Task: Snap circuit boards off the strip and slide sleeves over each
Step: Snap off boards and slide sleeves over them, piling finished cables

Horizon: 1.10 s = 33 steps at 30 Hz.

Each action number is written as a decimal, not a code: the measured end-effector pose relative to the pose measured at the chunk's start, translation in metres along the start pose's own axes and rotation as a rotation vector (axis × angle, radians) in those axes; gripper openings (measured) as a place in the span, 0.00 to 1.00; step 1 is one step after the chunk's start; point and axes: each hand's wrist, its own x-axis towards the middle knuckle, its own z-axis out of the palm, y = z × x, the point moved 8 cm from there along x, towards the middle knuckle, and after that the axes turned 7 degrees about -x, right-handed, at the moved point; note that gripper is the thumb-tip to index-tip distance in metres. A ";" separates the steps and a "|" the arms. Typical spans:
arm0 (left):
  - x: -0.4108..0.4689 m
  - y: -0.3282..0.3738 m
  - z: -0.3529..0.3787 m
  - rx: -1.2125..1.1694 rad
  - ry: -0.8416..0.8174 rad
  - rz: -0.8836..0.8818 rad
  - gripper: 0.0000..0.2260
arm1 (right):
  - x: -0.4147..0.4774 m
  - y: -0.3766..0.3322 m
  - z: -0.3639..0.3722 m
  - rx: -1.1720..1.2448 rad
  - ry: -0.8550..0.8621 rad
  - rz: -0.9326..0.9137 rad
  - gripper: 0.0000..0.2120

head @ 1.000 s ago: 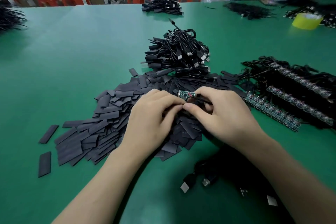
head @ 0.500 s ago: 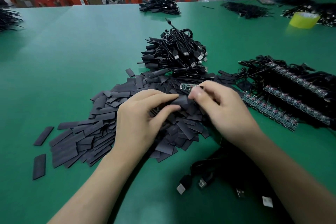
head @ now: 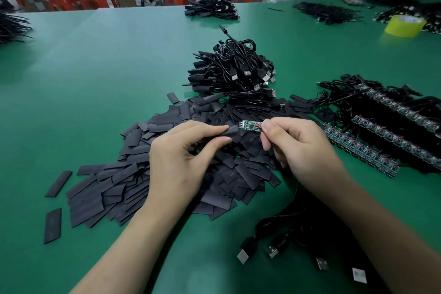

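On the broad green desk (head: 95, 79), nothing sits in a bin. Flat black sleeves (head: 119, 186) lie heaped at centre, with long green board strips (head: 358, 145) to the right. The left hand (head: 176, 162) has risen from the heap, its grip pinching one black sleeve (head: 232, 132). The right hand (head: 303, 148) pinches the small green circuit board (head: 249, 125), seemingly by its wired end. Sleeve and board nearly meet, so sliding looks next.

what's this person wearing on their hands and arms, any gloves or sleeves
Nothing worn. The left hand and right hand are bare, no gloves or rings, and both forearms are uncovered to the frame edge: no sleeves, watch or wrist strap in view.
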 end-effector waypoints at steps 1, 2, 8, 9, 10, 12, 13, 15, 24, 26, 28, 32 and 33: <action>0.000 -0.001 0.001 0.004 0.002 -0.001 0.06 | 0.000 0.001 0.001 0.010 -0.010 0.011 0.22; 0.000 -0.001 0.001 0.013 0.004 -0.001 0.07 | 0.001 0.003 0.002 0.024 -0.021 0.022 0.22; 0.000 -0.001 0.002 0.032 0.018 0.017 0.06 | 0.002 0.009 0.007 0.055 -0.070 0.058 0.23; 0.000 -0.001 0.001 0.035 0.021 0.020 0.06 | 0.001 0.009 0.008 0.050 -0.078 0.058 0.23; 0.000 -0.001 0.001 0.039 0.023 0.021 0.06 | 0.001 0.008 0.008 0.045 -0.087 0.057 0.23; 0.000 -0.001 0.001 0.047 0.018 0.020 0.07 | 0.000 0.008 0.008 0.046 -0.100 0.057 0.23; 0.000 -0.001 0.002 0.054 0.008 0.024 0.07 | 0.000 0.008 0.009 0.046 -0.106 0.058 0.23; 0.000 0.001 0.006 0.080 -0.036 0.057 0.08 | 0.001 0.008 0.010 0.018 -0.120 0.058 0.23; -0.003 0.005 0.015 0.120 -0.110 0.153 0.09 | 0.000 0.012 0.018 0.002 -0.194 0.070 0.22; -0.003 0.005 0.016 0.117 -0.120 0.155 0.09 | 0.000 0.014 0.020 0.011 -0.210 0.072 0.22; -0.004 0.005 0.017 0.117 -0.137 0.161 0.09 | 0.000 0.014 0.021 0.032 -0.223 0.075 0.21; -0.005 0.010 0.019 0.133 -0.152 0.208 0.09 | -0.001 0.016 0.023 0.130 -0.253 0.100 0.21; -0.005 0.011 0.019 0.140 -0.149 0.225 0.09 | -0.001 0.016 0.023 0.146 -0.262 0.103 0.21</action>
